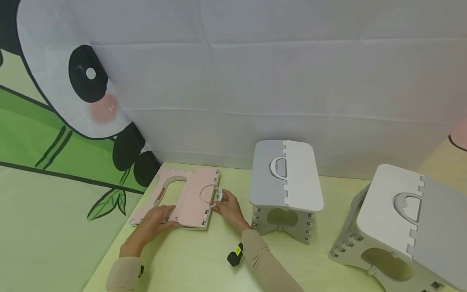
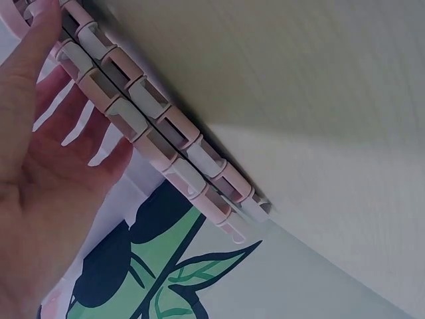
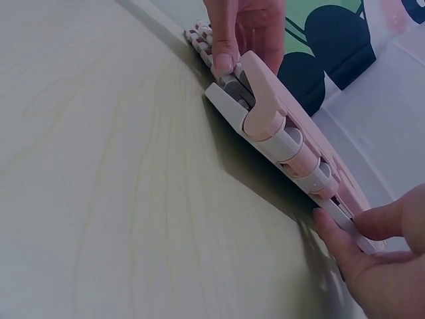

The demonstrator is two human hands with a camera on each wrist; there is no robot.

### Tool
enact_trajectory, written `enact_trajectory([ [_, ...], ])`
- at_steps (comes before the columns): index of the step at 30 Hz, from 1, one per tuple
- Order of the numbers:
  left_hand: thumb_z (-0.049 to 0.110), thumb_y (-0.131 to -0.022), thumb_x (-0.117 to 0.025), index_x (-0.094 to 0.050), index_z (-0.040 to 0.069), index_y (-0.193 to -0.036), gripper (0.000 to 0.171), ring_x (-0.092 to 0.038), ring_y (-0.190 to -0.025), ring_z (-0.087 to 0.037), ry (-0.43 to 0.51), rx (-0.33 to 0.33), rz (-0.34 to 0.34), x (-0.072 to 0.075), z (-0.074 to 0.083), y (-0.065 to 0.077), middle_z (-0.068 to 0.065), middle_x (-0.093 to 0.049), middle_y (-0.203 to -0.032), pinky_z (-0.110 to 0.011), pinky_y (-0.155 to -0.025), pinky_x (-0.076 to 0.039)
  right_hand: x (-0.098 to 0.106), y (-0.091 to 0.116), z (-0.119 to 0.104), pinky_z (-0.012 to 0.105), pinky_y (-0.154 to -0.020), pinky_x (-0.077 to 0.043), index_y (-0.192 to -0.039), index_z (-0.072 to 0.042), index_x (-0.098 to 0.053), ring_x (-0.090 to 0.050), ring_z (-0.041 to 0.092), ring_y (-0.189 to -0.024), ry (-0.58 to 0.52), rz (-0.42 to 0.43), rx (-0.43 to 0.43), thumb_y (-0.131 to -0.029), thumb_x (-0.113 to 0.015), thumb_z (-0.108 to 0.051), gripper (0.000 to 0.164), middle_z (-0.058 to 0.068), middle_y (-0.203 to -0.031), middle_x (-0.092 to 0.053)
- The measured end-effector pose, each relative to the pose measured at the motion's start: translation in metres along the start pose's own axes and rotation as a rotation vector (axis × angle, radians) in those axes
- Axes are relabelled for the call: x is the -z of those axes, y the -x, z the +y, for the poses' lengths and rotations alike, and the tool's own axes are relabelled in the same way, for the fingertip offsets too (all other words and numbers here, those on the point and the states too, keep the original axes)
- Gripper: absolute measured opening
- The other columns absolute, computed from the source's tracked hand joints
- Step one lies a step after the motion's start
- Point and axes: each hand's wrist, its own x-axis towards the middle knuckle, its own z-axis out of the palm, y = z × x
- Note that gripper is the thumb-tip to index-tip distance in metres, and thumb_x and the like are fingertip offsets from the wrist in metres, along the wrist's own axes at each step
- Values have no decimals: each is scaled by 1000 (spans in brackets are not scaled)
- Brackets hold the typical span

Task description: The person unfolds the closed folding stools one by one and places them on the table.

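A pink and white folding stool (image 1: 198,194), folded nearly flat, is at the left of the table. At its near side my left hand (image 1: 155,221) grips the edge, thumb on one face and fingers on the other; the left wrist view shows this hand (image 2: 60,146) beside the hinged edge (image 2: 153,119). My right hand (image 1: 229,209) pinches the stool's right edge by the white carrying handle (image 1: 219,194). In the right wrist view, the right thumb and forefinger (image 3: 335,239) hold that edge, and a shadow lies under the stool.
A grey and white folding stool (image 1: 303,174) stands unfolded right of my right hand. Another unfolded one (image 1: 386,215) stands at the far right. A small black and yellow object (image 1: 235,255) lies by my right sleeve. A printed cloth (image 1: 255,81) hangs behind the table.
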Motion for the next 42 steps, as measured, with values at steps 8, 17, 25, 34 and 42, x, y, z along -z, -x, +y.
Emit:
enact_trajectory([
  [8,16,-81,-88,-67,-6,-120,50,-65,-96,-33,-13,55,-23,-1,1,0,-13,-70,-106,-54,-85,-54,-1,1,1,33,-91,-59,-154,11,-31,-65,40,-115,-42,-5,1,-98,-55,11,61,35,-143,-48],
  [17,14,-82,-86,-67,-6,-119,46,-64,-96,-31,-29,58,-36,0,1,1,-12,-69,-105,-52,-85,-54,0,2,-1,36,-92,-59,-154,10,-34,-67,38,-112,-60,0,-11,-97,-57,12,61,33,-141,-51],
  [25,12,-82,-86,-67,-6,-117,44,-64,-95,-31,-33,18,-7,-2,0,2,-12,-68,-104,-52,-84,-54,1,2,0,33,-87,-60,-152,9,-38,-69,35,-106,-71,21,-30,-95,-60,12,61,30,-135,-57],
  [34,15,-83,-85,-67,-5,-119,45,-63,-95,-28,-13,47,-35,-2,-1,4,-10,-68,-105,-52,-86,-53,2,4,0,31,-85,-61,-148,8,-44,-71,36,-105,-117,23,-40,-95,-60,13,56,31,-130,-60],
  [42,16,-84,-85,-67,-5,-119,45,-62,-94,-27,-3,81,-63,1,5,7,-8,-67,-103,-53,-86,-52,4,5,1,34,-85,-61,-144,9,-47,-69,42,-106,-150,18,-24,-96,-59,13,49,33,-125,-62],
])
